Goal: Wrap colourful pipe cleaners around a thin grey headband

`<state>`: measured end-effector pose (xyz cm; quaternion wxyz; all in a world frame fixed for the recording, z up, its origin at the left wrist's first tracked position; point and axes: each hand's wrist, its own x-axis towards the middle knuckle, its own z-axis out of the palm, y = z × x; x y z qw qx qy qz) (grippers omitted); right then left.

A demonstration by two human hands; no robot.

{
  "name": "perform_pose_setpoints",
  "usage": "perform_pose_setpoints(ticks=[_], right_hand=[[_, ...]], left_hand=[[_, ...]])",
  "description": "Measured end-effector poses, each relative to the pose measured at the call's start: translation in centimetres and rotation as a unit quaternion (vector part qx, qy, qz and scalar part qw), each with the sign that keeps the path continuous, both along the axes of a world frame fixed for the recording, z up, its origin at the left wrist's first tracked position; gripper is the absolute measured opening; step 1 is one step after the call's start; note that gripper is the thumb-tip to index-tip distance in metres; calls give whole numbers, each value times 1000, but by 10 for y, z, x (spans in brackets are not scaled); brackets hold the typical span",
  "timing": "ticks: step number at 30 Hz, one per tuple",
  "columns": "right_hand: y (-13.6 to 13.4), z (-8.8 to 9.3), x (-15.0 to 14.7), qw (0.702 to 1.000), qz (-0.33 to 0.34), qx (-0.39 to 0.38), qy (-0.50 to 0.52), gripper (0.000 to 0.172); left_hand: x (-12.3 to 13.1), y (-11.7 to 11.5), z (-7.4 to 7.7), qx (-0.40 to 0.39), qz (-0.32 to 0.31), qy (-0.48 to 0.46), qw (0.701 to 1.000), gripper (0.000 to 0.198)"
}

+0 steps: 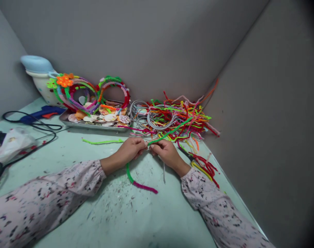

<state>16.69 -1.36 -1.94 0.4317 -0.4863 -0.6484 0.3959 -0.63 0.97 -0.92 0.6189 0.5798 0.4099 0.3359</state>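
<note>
My left hand (134, 148) and my right hand (168, 153) meet over the table, fingertips pinched close together. A green pipe cleaner (172, 132) sticks up and to the right from the right hand's fingers. Below the left hand curves a strip wrapped in fuzzy green and magenta (130, 175), its magenta end pointing right. Under the right hand a bare grey wire end (164, 172) hangs down. Whether strip and wire are one piece is hidden by the fingers. On the table left of the hands lies a lime pipe cleaner (102, 142).
Behind the hands is a heap of pipe cleaners (188, 113) with grey wire loops (160, 120). A metal tray (94, 127) holds shells and colourful headbands (114, 84). Scissors (189, 155) lie right; a blue glue gun (43, 112), black cord (52, 137) and white-blue container (41, 81) stand left.
</note>
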Motion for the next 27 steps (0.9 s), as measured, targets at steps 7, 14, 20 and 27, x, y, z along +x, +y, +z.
perform_pose_setpoints(ticks=[7,14,20,27], right_hand=[[-1,-3,2,997,-9,62,-50,16],[0,-11,1,998,-16,57,-34,15],[1,-10,-1,997,-54,57,-21,20],[-1,1,-5,996,-68,52,-7,17]], left_hand=[[0,2,-3,10,-6,24,1000,26],[-1,4,-6,28,-12,24,999,24],[1,2,-1,17,-21,24,999,14],[0,4,-3,36,-59,59,996,19]])
